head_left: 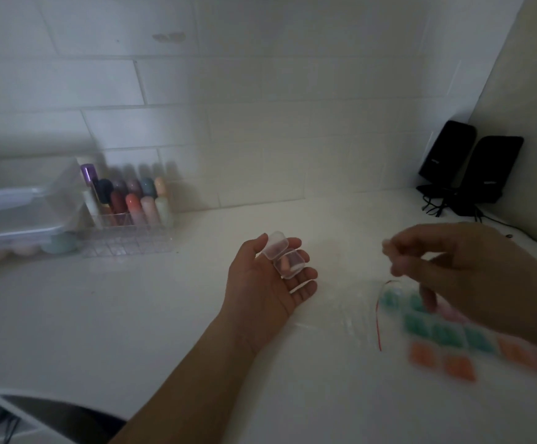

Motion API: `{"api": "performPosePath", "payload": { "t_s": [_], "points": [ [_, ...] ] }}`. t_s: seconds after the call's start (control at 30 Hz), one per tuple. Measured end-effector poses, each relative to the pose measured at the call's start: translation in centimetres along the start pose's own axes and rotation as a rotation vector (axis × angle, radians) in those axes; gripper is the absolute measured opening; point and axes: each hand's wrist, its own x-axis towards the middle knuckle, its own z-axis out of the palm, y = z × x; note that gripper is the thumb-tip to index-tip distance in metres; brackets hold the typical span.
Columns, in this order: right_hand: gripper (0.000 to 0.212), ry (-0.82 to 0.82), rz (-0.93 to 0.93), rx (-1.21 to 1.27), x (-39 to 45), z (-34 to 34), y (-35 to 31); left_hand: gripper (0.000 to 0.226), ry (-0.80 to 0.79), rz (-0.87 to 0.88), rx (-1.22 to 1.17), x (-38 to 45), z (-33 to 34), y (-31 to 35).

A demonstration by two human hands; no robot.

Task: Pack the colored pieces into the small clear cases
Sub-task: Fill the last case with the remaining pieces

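Head view: left hand (267, 283) lies palm up over the worktop (132, 315), fingers (305, 274) spread flat, nothing clamped. A small clear case (288, 262) rests across them, lid hinged up, one pinkish piece (284, 265) inside. Right hand (472, 270) hovers to the right, blurred; fingers curled toward a pinch, can't tell if they hold anything. Below those fingers, a clear bag (389, 302) with teal pieces (443, 331) and orange pieces (456, 366), blurred. Speakers (472, 168) far behind.
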Motion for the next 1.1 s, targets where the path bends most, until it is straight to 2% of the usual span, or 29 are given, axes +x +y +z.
{"api": "performPosePath", "payload": {
  "t_s": [0.07,0.27,0.4,0.5,0.6,0.7,0.83,0.93,1.1],
  "points": [
    [0.007,0.045,-0.08,-0.001,0.0,1.9,-1.5,0.037,-0.02,0.018,0.031,0.0,-0.1,0.0],
    [0.03,0.117,-0.153,-0.425,1.5,6.8,-2.6,0.039,-0.049,0.049,0.131,-0.4,0.3,-0.1],
    [0.02,0.247,-0.281,-0.661,2.8,8.7,-2.1,0.031,-0.124,0.074,0.169,-0.6,0.4,-0.3],
    [0.014,0.294,-0.305,-0.667,3.3,9.0,-1.7,0.038,-0.177,0.079,0.175,-0.6,0.5,-0.4],
    [0.023,0.24,-0.26,-0.66,3.4,8.8,-1.4,0.04,-0.215,0.069,0.144,-0.7,0.7,-0.4],
    [0.029,0.244,-0.253,-0.625,3.3,8.4,-1.1,0.033,-0.216,0.061,0.083,-0.6,0.5,-0.4],
    [0.022,0.299,-0.377,-0.605,3.1,9.0,-1.5,0.029,-0.19,0.03,0.008,-0.4,0.3,-0.5],
    [0.025,0.269,-0.38,-0.63,3.1,10.0,-1.4,0.031,-0.178,0.003,0.033,-0.5,0.4,-0.5],
    [0.016,0.302,-0.404,-0.56,2.9,10.3,-1.1,0.031,-0.161,-0.006,0.041,-0.4,0.0,-0.6]
  ]
}}
